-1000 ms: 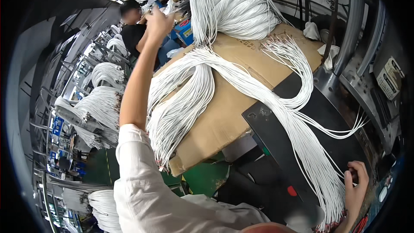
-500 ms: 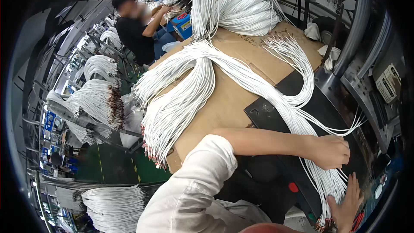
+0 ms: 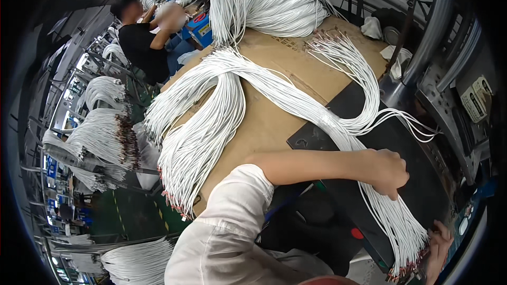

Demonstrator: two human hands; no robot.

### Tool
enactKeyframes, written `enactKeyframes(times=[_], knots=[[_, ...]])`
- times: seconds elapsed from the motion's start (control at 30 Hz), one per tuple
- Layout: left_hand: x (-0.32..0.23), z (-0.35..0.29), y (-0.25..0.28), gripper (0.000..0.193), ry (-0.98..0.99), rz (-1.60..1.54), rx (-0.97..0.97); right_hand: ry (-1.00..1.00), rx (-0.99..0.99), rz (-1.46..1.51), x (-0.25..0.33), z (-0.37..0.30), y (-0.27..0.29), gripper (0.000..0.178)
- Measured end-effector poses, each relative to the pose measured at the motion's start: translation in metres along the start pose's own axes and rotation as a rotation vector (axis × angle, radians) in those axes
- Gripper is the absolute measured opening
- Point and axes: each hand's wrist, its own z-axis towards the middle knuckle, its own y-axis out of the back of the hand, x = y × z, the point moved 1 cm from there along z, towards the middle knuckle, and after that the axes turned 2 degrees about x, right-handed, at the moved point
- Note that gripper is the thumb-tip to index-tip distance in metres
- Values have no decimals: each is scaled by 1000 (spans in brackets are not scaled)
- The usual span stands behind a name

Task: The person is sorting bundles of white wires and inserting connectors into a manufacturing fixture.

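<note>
A long bundle of white cables runs down the dark board to the lower right, its reddish-brown ends fanned out. My left hand, its forearm reaching across from the left, is closed around the bundle above those ends; the fingertips are partly hidden. Beside the fanned ends, close to the right edge, is my right hand, fingers slightly bent and apart, with nothing seen in it. A few loose cables curve off to the right above my left hand.
More white cables spread over the cardboard at left. A big coil of cable sits at the back. Metal posts stand on the right. At the far left, a person works near racks of hanging cables.
The view has shifted, moving the scene leftward. My right hand has slid down off the cables to beside their ends, which now lie fanned. My left hand stays closed at the bundle.
</note>
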Motion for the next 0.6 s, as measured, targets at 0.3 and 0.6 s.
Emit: enactKeyframes(times=[0.3, 0.6], knots=[[26, 11, -6, 16, -151, -347, -1028, -127, 298, 316, 123, 107, -34, 43], [26, 15, -15, 14, -465, 75, -841, 6, 555, 238, 74, 127, 11, 23]])
